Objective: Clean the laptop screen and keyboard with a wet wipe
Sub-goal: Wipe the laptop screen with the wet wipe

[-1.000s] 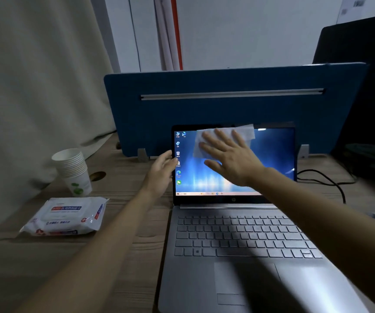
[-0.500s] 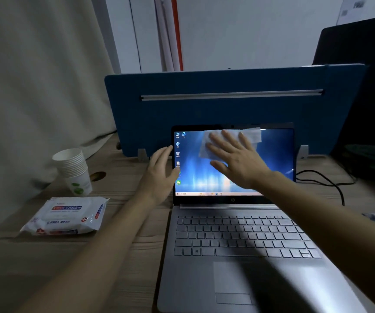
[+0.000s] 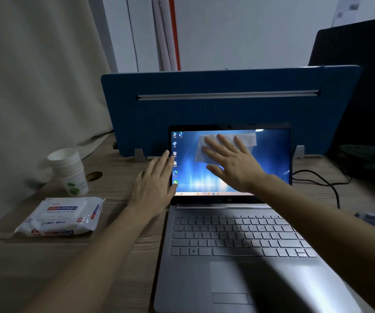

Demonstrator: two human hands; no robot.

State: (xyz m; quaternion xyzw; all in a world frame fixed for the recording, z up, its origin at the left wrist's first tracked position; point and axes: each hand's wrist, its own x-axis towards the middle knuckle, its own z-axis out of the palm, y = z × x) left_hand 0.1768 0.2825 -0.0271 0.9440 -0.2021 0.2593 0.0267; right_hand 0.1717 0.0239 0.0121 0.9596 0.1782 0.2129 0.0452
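Keyboard (image 3: 238, 233) unobstructed; cups (image 3: 69, 172), pack (image 3: 62, 216) crowd left.

One head-worn view looks forward and down, close over the laptop (image 3: 231, 222) on the desk (image 3: 123, 256).

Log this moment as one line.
step: wiping screen | right hand: flat on white wet wipe, upper screen | left hand: open at silver laptop screen's left edge | keyboard: untouched
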